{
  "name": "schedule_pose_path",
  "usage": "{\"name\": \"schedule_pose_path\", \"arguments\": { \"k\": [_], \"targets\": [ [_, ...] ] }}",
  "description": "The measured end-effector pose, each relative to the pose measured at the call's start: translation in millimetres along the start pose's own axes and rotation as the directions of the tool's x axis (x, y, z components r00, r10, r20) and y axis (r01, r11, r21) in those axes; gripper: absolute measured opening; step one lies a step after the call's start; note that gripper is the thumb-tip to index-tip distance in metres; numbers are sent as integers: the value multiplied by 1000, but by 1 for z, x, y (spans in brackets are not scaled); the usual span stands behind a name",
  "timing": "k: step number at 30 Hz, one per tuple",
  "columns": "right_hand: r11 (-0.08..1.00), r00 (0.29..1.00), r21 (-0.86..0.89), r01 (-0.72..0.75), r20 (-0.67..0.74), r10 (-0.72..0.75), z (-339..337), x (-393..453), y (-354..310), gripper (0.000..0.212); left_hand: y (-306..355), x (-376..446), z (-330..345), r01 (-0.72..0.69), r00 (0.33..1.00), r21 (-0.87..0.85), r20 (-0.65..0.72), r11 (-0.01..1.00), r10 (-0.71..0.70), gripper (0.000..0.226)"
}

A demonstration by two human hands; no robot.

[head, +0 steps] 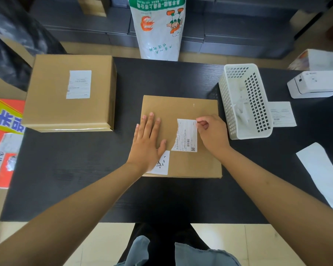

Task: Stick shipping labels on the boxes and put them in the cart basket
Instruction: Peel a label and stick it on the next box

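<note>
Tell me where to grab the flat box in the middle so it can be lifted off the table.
Grip the flat box by its left and right edges, one hand from each side. It lies flat and wide, so no single hand spans it, and both side edges look clear.

A black table (75, 169) carried a cardboard box (190, 166) at its centre, a taller labelled box (52, 96) at far left, a white perforated basket (245, 100) right of centre, then a loose label (281, 114), a white printer (317, 85) and a paper strip (320, 171) near right.
</note>
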State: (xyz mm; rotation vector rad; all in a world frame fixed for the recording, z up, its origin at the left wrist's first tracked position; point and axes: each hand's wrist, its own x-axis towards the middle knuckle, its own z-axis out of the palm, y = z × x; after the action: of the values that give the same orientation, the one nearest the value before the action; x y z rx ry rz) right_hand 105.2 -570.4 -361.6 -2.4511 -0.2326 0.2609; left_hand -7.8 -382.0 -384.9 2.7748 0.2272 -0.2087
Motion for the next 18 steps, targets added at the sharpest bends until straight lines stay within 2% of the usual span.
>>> {"name": "schedule_pose_path", "arguments": {
  "k": [9,18],
  "targets": [
    [1000,1000,-5,-15,9,15,3,2,-3,13,0,-1,1,-5,1000,5,-6,1000,5,68],
    [998,991,-42,-49,121,54,1,17,1,10,0,-1,0,-3,1000,8,-6,1000,3,67]
  ]
}}
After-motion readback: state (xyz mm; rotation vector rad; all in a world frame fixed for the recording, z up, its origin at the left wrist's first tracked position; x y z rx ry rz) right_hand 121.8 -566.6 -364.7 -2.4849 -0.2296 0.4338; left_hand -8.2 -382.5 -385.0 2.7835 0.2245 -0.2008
